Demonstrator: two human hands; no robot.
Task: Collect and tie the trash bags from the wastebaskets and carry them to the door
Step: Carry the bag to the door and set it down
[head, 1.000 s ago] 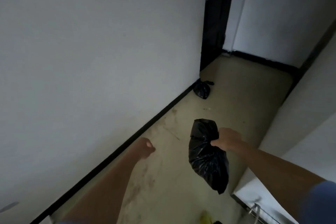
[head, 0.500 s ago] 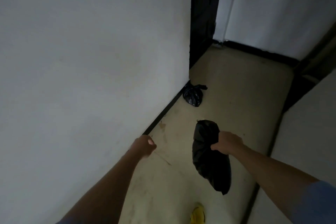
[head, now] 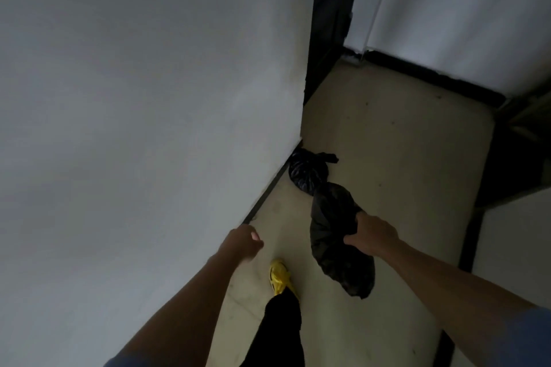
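**Bag in hand, second bag on the floor**

A black trash bag (head: 334, 235) hangs in the air from the right hand (head: 372, 232), whose fingers (head: 353, 240) are clamped on its gathered middle. No writing shows on it. Just beyond, a tied black bag (head: 307, 171) lies on the floor (head: 387, 143) against the left wall (head: 149, 98). The left hand (head: 243, 243) is loosely curled, holding nothing. A yellow shoe (head: 278, 275) steps forward below.

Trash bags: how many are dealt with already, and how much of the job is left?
One tied black bag already lies on the floor by the wall corner. The right hand carries a second bag toward it; the left hand holds nothing. Left: setting this one down. Whether more bags remain isn't visible.
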